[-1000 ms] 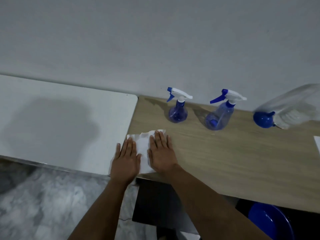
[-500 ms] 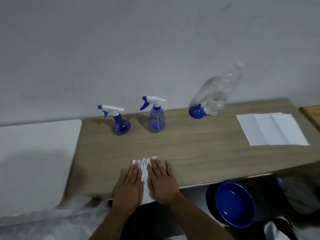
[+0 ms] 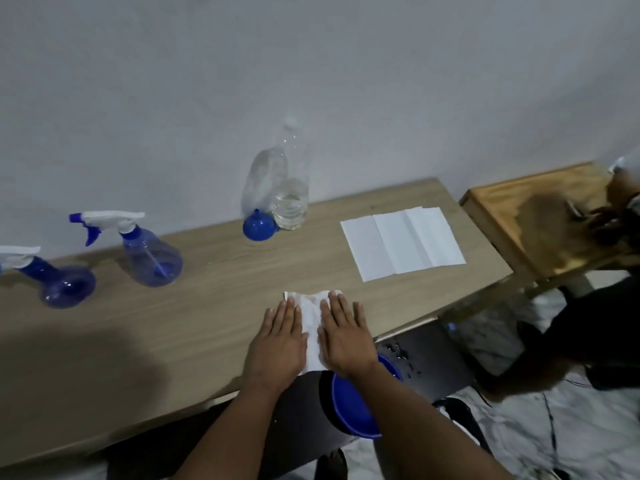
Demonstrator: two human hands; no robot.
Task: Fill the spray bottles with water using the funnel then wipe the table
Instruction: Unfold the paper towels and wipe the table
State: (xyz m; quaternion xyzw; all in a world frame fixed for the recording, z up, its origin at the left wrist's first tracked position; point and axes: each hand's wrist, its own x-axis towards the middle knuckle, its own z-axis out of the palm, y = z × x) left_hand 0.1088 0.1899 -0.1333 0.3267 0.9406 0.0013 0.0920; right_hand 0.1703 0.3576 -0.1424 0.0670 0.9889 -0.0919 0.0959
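The scene is dim and bluish-grey, with soft, grainy detail throughout. A broad dark shadow lies on the table (image 3: 214, 306) left of the hands, reaching the near edge. Each spray bottle (image 3: 150, 258) casts a faint shadow toward the wall behind it. Wide-angle distortion bends the table's edges and tilts the clear bottle (image 3: 290, 188). The far right corner beyond the table is smeared with motion blur.

1. No text, label, brand, number or sign is showing legibly anywhere.
2. The spray bottles (image 3: 152, 258), clear water bottle (image 3: 290, 188) and white paper sheet (image 3: 401, 247) are showing no print.
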